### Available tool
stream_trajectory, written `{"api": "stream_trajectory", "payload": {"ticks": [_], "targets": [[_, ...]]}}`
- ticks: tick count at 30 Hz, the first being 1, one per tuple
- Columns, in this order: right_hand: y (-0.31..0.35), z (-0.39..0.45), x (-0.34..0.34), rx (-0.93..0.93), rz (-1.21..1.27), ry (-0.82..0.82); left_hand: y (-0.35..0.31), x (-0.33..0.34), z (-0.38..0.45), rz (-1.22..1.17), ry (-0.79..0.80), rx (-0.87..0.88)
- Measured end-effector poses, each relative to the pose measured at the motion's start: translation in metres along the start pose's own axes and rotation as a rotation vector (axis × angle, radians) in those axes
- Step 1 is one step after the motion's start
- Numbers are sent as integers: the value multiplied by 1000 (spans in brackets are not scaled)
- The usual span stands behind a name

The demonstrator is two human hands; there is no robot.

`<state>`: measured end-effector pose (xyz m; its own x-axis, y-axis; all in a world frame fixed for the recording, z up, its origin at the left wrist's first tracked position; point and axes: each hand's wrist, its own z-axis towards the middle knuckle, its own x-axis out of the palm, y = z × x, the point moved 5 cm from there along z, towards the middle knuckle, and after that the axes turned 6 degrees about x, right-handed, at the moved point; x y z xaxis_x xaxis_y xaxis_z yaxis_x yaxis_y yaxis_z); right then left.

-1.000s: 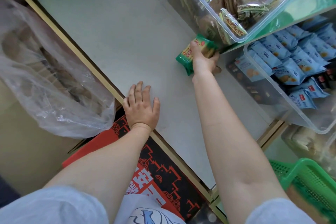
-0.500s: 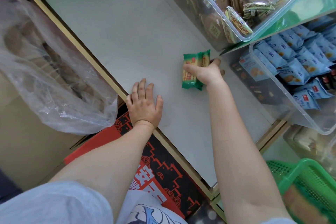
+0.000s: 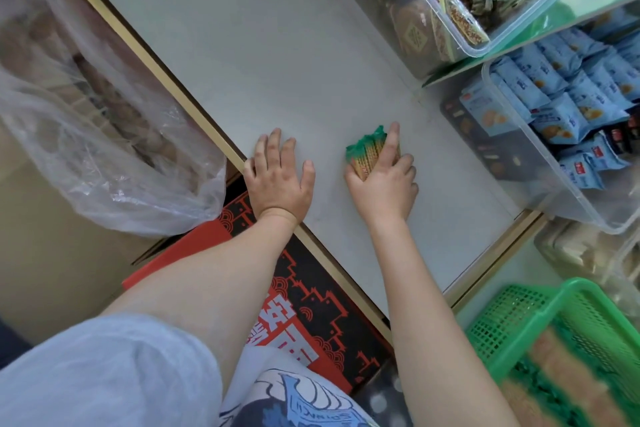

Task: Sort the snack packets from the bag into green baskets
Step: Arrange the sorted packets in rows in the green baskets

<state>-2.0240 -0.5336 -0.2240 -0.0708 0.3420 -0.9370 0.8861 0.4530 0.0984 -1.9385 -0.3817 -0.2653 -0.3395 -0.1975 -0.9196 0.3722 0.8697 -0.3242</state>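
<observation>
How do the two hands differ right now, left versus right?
The left hand lies flat on the shelf at its front edge, fingers straight, holding nothing. The right hand is curled round a green snack packet, further in on the shelf. Both are palm down, reaching over the same shelf.

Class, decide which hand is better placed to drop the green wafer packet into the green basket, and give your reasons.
Right. The right hand already grips the wafer packet and is nearer the green basket; the left hand rests flat on the shelf.
</observation>
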Motion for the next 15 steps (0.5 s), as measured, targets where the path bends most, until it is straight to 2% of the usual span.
{"api": "stream_trajectory", "payload": {"ticks": [4,7,9,11,15], "targets": [[-22,-11,-4,83,223,121,-1,1,-1,11,64,-1],[-51,-47,-16,229,656,228,-1,-3,-3,43,149,26],[-72,-79,-27,319,936,257,-7,-8,-7,-27,229,58],[-87,-109,-41,370,1117,270,-29,-19,-23,-256,332,99],[-107,-164,-69,353,1281,271,-113,-55,-118,-1036,612,14]]}}
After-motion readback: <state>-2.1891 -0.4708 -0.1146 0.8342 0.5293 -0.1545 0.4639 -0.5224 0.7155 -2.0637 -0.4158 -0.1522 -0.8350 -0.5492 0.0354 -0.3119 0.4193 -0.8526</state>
